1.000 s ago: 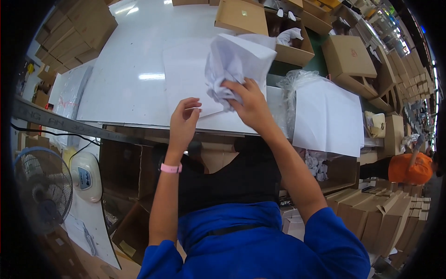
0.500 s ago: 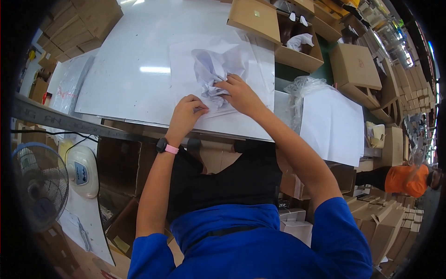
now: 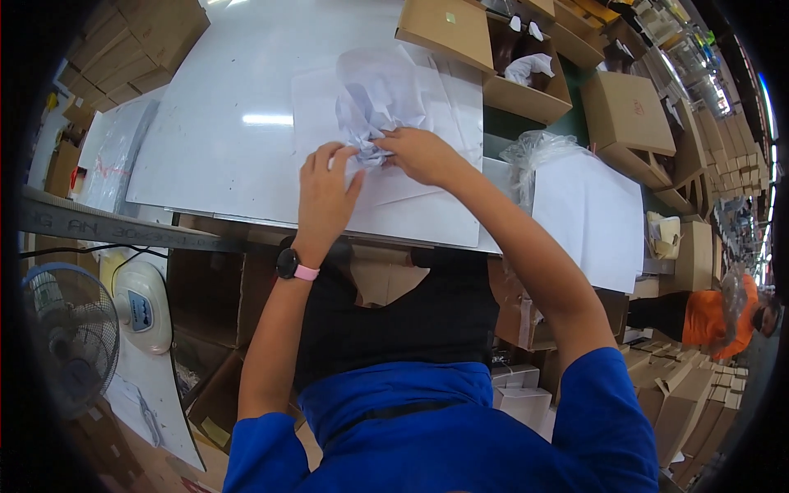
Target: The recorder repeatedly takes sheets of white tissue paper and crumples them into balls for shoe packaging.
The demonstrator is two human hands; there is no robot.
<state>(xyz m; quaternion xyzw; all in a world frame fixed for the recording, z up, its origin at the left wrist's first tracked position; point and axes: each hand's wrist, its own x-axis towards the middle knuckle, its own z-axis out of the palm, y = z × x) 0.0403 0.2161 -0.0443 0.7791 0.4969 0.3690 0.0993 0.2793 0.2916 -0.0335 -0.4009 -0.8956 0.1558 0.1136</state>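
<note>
A crumpled sheet of white tissue paper lies over a stack of flat white sheets on the white table. My right hand grips the gathered near end of the crumpled sheet, its fingertips partly hidden in the folds. To its left, my left hand has its fingers apart and the thumb held out. Its fingertips are at the edge of the bunched paper, and nothing is seen in its grasp.
An open cardboard box with dark brown boots and white paper stands at the far right. More white sheets and clear plastic wrap lie to the right. A fan stands at left; a person in orange is at right.
My left hand has opened from a pinch and moved up to the bunched paper. My right hand has shifted slightly left, and the paper's far part stands more spread out.
</note>
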